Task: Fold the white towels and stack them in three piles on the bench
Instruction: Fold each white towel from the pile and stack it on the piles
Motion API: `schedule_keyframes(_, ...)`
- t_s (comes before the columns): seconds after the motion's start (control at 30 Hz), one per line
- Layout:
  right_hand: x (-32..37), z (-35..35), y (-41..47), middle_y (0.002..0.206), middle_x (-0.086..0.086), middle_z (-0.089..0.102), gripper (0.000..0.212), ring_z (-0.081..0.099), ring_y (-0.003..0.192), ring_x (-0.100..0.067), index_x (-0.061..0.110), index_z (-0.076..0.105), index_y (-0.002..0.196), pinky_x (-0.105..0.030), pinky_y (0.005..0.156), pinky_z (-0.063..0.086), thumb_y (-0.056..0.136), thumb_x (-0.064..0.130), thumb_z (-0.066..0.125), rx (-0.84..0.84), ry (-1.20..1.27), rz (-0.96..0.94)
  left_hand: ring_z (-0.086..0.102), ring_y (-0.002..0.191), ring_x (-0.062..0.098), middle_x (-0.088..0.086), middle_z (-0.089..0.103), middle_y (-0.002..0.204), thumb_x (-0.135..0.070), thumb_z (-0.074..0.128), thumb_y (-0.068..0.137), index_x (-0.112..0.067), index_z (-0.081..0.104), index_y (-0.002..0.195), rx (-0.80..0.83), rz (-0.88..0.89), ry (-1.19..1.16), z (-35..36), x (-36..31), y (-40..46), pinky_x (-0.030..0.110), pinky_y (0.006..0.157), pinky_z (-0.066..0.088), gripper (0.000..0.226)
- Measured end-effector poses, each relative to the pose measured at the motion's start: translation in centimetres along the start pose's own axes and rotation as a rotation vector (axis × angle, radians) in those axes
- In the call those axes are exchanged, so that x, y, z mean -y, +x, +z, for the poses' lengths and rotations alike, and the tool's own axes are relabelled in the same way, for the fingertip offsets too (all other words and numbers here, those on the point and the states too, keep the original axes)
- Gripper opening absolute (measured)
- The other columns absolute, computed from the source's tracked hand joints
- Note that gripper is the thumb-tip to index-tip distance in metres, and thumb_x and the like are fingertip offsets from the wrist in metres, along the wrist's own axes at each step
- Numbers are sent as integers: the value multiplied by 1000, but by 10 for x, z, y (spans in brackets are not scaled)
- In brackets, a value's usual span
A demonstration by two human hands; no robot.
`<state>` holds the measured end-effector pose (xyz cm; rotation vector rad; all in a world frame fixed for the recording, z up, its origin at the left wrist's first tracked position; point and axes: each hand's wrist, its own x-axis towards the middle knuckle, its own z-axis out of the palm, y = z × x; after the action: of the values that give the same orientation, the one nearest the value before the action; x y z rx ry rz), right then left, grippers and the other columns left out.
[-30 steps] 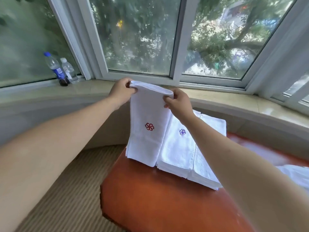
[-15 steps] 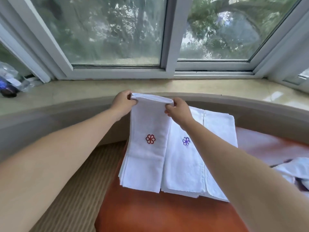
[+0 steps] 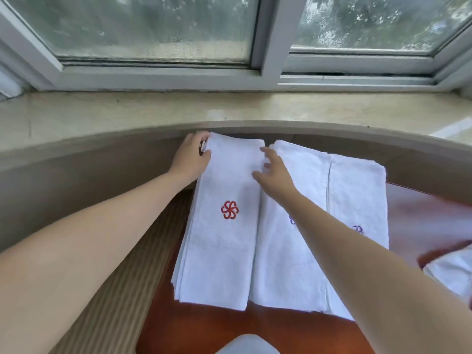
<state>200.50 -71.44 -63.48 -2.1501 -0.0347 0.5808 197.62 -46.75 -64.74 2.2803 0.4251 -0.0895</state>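
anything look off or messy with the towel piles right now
Mostly tidy. The left pile sits at the bench's left edge, its lower layers fanned out past the top towel instead of flush. The left hand and right hand rest at its far end.

Three towel piles (image 3: 288, 241) side by side on bench (image 3: 209, 328); window sill (image 3: 127, 111) behind.
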Motion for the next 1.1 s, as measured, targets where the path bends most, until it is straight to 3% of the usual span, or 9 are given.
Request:
schedule_keyframes(0.13,-23,14,-19,152,2,44,61,51,130,-19,24,48,146,-30,97,44,87,14,62,66,-278,-134,26,146,23,-2,31,159,-16,56,98,-29,52,144,213,66,180,21,24,-26,31,112,29,48)
schedule_keyframes(0.23,-28,23,-35,159,-2,38,57,36,145,-22,22,52,145,-33,114,35,89,18,65,137,-445,-215,3,155,23,-2,9,170,-25,56,99,-31,39,155,356,73,344,26,34,-53,40,123,20,59)
schedule_keyframes(0.37,-34,31,-66,165,-3,27,61,25,151,-25,24,48,149,-36,120,28,91,29,66,230,-655,-237,-10,155,25,-3,-5,171,-37,51,101,-38,26,159,395,133,557,30,38,-90,45,124,13,63)
schedule_keyframes(0.5,-44,39,-115,171,-2,5,76,3,157,-27,28,28,158,-43,125,21,92,34,65,186,-743,-149,-9,156,27,-1,-6,171,-41,47,102,-39,23,159,459,241,693,32,37,-139,46,126,2,62)
schedule_keyframes(0.6,-60,48,-162,171,-5,3,85,4,157,-28,22,10,163,-43,126,15,96,42,59,85,-718,36,-12,157,25,-3,-11,171,-43,46,101,-42,12,161,566,222,753,38,37,-181,49,126,-3,69)
schedule_keyframes(0.87,-103,57,-283,171,-6,7,78,7,157,-26,14,13,163,-39,126,17,101,37,54,330,-661,66,-6,157,28,0,-11,171,-34,45,103,-37,7,163,685,143,797,55,21,-290,46,127,4,72)
schedule_keyframes(0.93,-105,52,-302,171,-5,12,78,18,155,-27,15,15,163,-41,123,25,100,36,54,405,-636,93,-1,157,30,1,-7,171,-34,46,102,-36,6,163,703,134,814,63,10,-313,45,126,11,73)
schedule_keyframes(1.03,-112,37,-333,164,-5,33,70,43,143,-27,19,30,160,-40,112,42,98,37,56,421,-576,121,18,153,32,5,7,170,-35,46,103,-35,12,163,710,131,824,74,-15,-346,45,121,27,69)
schedule_keyframes(1.1,-122,21,-358,163,-4,34,68,44,142,-27,21,31,160,-40,111,43,98,37,55,374,-565,116,32,145,32,7,20,166,-34,46,102,-33,20,161,697,159,835,84,-35,-368,44,114,37,65)
